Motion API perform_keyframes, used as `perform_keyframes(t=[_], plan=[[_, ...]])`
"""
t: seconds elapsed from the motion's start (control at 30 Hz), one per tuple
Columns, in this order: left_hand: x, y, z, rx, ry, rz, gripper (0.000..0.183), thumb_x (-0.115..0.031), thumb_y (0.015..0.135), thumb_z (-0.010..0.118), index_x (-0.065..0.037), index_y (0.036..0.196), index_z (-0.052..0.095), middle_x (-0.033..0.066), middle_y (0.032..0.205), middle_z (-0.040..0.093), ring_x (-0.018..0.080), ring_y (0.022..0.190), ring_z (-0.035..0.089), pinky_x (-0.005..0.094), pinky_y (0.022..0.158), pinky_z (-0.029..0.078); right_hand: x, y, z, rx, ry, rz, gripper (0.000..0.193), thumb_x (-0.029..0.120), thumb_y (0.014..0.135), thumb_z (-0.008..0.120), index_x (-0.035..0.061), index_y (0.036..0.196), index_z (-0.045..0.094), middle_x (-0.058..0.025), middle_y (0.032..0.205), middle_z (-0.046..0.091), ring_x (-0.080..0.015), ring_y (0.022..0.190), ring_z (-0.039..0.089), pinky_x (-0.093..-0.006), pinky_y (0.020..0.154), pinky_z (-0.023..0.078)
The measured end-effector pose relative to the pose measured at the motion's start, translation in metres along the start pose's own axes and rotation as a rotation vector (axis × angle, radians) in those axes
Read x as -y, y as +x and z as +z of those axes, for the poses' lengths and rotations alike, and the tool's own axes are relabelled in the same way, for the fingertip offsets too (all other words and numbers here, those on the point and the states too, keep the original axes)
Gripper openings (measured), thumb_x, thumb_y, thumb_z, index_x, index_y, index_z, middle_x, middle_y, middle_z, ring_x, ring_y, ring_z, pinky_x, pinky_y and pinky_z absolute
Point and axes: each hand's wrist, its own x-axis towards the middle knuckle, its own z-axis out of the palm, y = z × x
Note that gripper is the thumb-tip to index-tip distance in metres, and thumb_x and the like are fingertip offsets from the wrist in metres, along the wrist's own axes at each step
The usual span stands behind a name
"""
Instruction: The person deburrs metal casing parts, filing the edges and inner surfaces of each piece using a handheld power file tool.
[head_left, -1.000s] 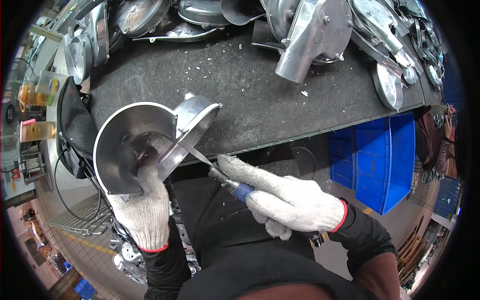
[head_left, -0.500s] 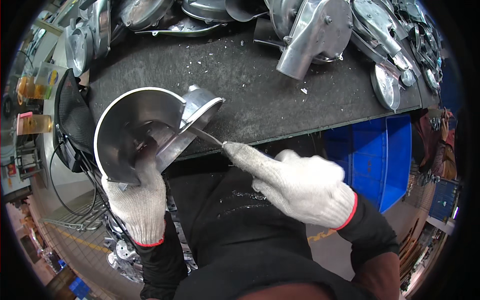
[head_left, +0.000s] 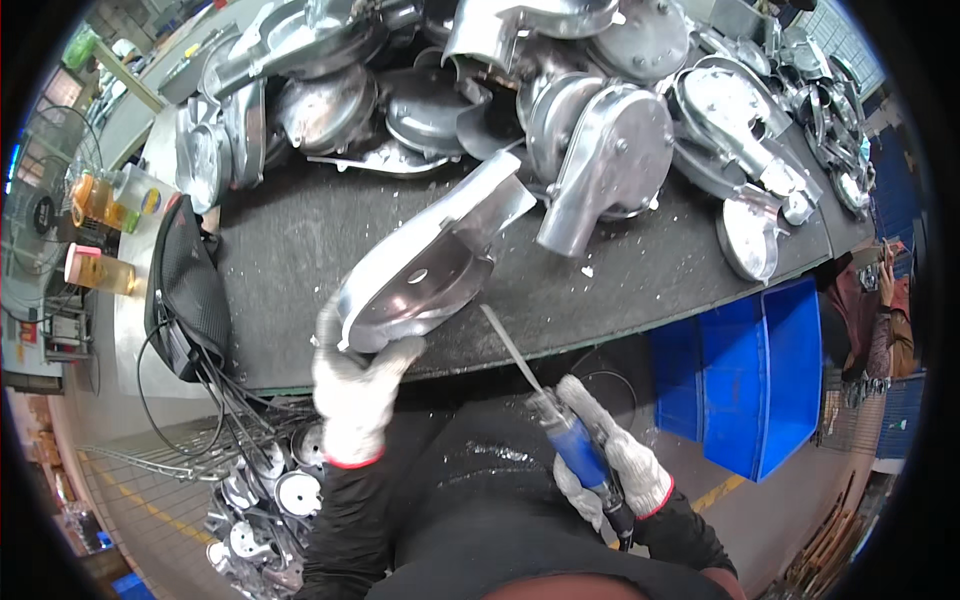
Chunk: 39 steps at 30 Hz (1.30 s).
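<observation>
My left hand, in a white knit glove with a red cuff, grips the near end of a silver cast-metal housing. The housing is tilted above the bench's near edge, its hollow side partly showing and a spout-like end pointing far right. In my gloved right hand is a blue-bodied power file, the fingers wrapped about its body. Its long, thin metal blade points up and left. The blade tip appears just short of the housing, with a small gap between them.
Similar metal housings are heaped along the far side of the dark bench, which bears scattered metal chips. A black mesh bag with cables sits at the left edge. Blue bins stand at right; metal parts lie below left.
The housing has been turned over and carried away from me to the right. My right hand has drawn back toward my body, taking the blade off the housing's edge. The view has shifted.
</observation>
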Motion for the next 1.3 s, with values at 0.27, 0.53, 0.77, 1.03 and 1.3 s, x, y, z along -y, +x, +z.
perform_keyframes(t=[0.27,0.53,0.77,1.03,1.3], plan=[[-0.046,0.026,-0.049,-0.243,0.339,-0.101,0.022,-0.012,0.088,0.076,0.0,0.105,0.068,0.0051,0.096,0.07,0.0159,0.093,0.064,0.0337,0.09,0.051,0.028,-0.015,0.008,-0.082,-0.359,0.248,0.101,0.021,0.088,0.073,0.0208,0.17,0.014,-0.0142,0.112,0.068,-0.017,0.079,0.068,-0.0284,0.072,0.057],[-0.102,0.014,-0.069,0.007,0.925,0.056,0.044,-0.012,0.084,0.082,-0.012,0.125,0.069,0.0106,0.112,0.077,0.0296,0.103,0.074,0.0371,0.089,0.056,0.051,0.053,0.024,0.063,-1.143,0.202,0.1,0.051,0.09,0.073,0.0182,0.169,0.02,-0.0155,0.137,0.066,-0.0262,0.105,0.072,-0.035,0.098,0.054],[-0.115,0.021,-0.057,-0.028,1.048,-0.005,0.04,-0.02,0.081,0.085,-0.014,0.117,0.07,0.0111,0.104,0.077,0.0338,0.097,0.074,0.0407,0.081,0.057,0.057,0.064,0.038,0.036,-0.82,0.35,0.091,0.036,0.096,0.069,0.0201,0.169,0.017,-0.0077,0.094,0.066,-0.0114,0.061,0.062,-0.0277,0.058,0.055],[-0.121,0.019,-0.05,0.046,1.123,0.059,0.038,-0.016,0.084,0.083,-0.014,0.118,0.068,0.0118,0.108,0.076,0.033,0.1,0.074,0.0417,0.081,0.057,0.085,0.071,0.07,0.002,-0.979,0.274,0.086,0.02,0.1,0.063,0.0164,0.17,0.012,-0.007,0.078,0.058,-0.0118,0.058,0.058,-0.0283,0.052,0.053],[-0.139,0.022,-0.026,0.126,1.191,0.297,0.039,-0.003,0.086,0.075,-0.011,0.124,0.065,0.0154,0.105,0.074,0.0368,0.095,0.073,0.0438,0.079,0.059,0.09,0.073,0.084,0.025,-2.743,-0.832,0.064,0.022,0.095,0.061,0.0283,0.157,0.05,-0.002,0.069,0.041,-0.0111,0.045,0.051,-0.031,0.034,0.04]])
